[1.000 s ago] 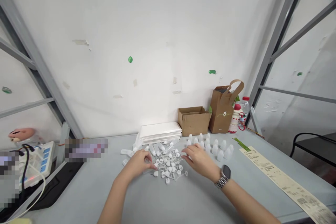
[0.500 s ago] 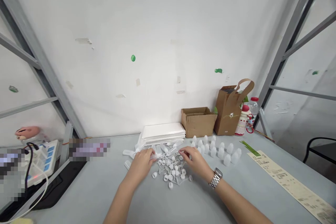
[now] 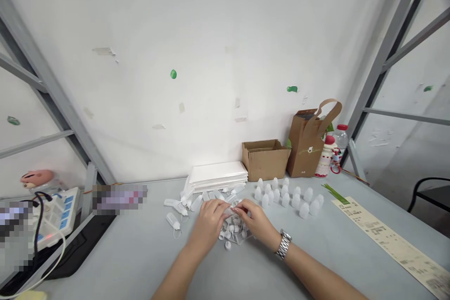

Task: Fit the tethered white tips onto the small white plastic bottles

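Observation:
My left hand [image 3: 210, 224] and my right hand [image 3: 256, 221] meet over a heap of small white caps [image 3: 232, 233] on the grey table [image 3: 140, 258]. Between the fingertips of both hands is a small clear plastic vial [image 3: 229, 209]. A metal watch sits on my right wrist. To the right stand several capped white bottles [image 3: 288, 195] in a cluster. To the left lie loose vials [image 3: 174, 221], one apart from the others.
A stack of white sheets [image 3: 217, 176] lies at the wall, with an open cardboard box [image 3: 265, 159], a brown paper bag [image 3: 308, 149] and drink bottles [image 3: 333, 147] beside it. A long printed strip [image 3: 390, 241] lies at the right. A power strip [image 3: 52, 218] with cables sits left.
Both hands have drawn together over the caps from about a hand's width apart, and now pinch a vial between them. The view has shifted a little.

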`<move>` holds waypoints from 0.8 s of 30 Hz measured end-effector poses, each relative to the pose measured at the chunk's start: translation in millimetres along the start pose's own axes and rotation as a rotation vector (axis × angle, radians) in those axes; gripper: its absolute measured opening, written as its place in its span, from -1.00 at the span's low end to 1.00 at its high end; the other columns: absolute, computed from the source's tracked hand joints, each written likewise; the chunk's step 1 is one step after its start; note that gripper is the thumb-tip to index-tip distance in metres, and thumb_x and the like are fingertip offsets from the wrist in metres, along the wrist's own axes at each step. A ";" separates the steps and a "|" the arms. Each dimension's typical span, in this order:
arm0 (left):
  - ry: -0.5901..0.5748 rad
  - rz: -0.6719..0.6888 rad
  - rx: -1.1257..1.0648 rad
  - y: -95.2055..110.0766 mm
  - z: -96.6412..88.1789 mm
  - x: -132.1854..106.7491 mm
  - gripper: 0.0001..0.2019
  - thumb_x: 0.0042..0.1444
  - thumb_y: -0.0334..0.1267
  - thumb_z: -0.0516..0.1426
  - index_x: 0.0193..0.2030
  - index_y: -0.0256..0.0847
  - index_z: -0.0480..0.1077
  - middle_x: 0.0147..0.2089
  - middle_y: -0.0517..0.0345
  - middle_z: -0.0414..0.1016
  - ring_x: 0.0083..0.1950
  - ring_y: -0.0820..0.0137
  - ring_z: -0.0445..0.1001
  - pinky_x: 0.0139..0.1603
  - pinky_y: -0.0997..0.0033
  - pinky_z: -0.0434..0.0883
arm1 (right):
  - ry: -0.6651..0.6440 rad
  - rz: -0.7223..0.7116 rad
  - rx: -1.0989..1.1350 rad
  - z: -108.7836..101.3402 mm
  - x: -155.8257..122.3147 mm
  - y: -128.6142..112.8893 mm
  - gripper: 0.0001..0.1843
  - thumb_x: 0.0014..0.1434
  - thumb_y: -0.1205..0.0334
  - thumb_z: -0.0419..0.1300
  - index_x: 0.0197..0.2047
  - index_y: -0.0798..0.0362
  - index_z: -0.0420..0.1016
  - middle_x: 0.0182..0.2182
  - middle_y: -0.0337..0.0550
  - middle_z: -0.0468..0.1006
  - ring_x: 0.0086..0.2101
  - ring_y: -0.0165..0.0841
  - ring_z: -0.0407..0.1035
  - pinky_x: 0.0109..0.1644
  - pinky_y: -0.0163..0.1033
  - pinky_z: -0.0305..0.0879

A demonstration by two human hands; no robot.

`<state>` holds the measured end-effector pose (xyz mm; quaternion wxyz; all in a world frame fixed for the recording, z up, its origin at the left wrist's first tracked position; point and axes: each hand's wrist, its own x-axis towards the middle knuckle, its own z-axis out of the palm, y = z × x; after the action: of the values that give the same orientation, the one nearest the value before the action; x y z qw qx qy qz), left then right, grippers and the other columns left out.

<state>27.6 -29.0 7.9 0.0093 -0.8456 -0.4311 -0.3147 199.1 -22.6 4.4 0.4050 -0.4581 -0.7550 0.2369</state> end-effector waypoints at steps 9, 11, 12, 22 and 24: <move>0.026 -0.038 0.033 -1.6 1.7 1.8 -0.69 0.08 -0.49 -0.04 -0.08 -0.12 0.33 -0.19 0.13 0.45 -0.16 0.34 0.37 -0.12 0.25 0.28 | 0.055 -0.004 -0.124 1.8 0.4 4.9 -0.69 0.21 0.18 -0.05 -0.53 0.05 0.27 -0.57 -0.24 0.38 -0.50 -0.39 0.23 -0.36 -0.30 0.12; 0.038 -0.053 0.036 -0.3 2.9 3.0 -0.69 0.08 -0.50 -0.05 -0.09 -0.13 0.34 -0.20 0.13 0.46 -0.17 0.34 0.38 -0.11 0.23 0.27 | 0.085 -0.002 -0.166 1.2 0.4 3.7 -0.70 0.21 0.19 -0.05 -0.54 0.04 0.24 -0.57 -0.24 0.36 -0.50 -0.37 0.20 -0.33 -0.27 0.09; 0.045 -0.056 0.042 -0.3 3.1 3.6 -0.69 0.08 -0.50 -0.05 -0.10 -0.14 0.34 -0.21 0.12 0.46 -0.17 0.34 0.38 -0.11 0.23 0.26 | 0.101 0.001 -0.184 0.8 0.4 3.2 -0.70 0.21 0.19 -0.06 -0.54 0.04 0.23 -0.57 -0.24 0.35 -0.51 -0.37 0.18 -0.33 -0.26 0.08; 0.148 -0.171 -0.027 -11.2 5.3 1.1 -0.76 0.12 -0.34 -0.01 -0.09 -0.15 0.35 -0.23 0.10 0.45 -0.16 0.30 0.38 -0.12 0.21 0.33 | 0.106 -0.010 -0.198 -4.4 -0.4 0.9 -0.68 0.23 0.13 -0.07 -0.49 0.04 0.31 -0.54 -0.24 0.37 -0.48 -0.37 0.24 -0.34 -0.27 0.16; 0.148 -0.166 -0.115 -7.2 7.3 0.4 -0.74 0.11 -0.32 0.00 -0.04 -0.14 0.30 -0.18 0.09 0.43 -0.11 0.31 0.37 -0.08 0.22 0.34 | 0.118 -0.015 -0.153 -8.5 0.9 -0.4 -0.73 0.24 0.11 -0.08 -0.31 0.03 0.38 -0.40 -0.18 0.42 -0.37 -0.35 0.30 -0.26 -0.26 0.20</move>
<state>26.3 -22.1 0.5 -0.0335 -0.7806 -0.4788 -0.4004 205.8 -22.1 9.8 0.4144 -0.4951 -0.7491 0.1481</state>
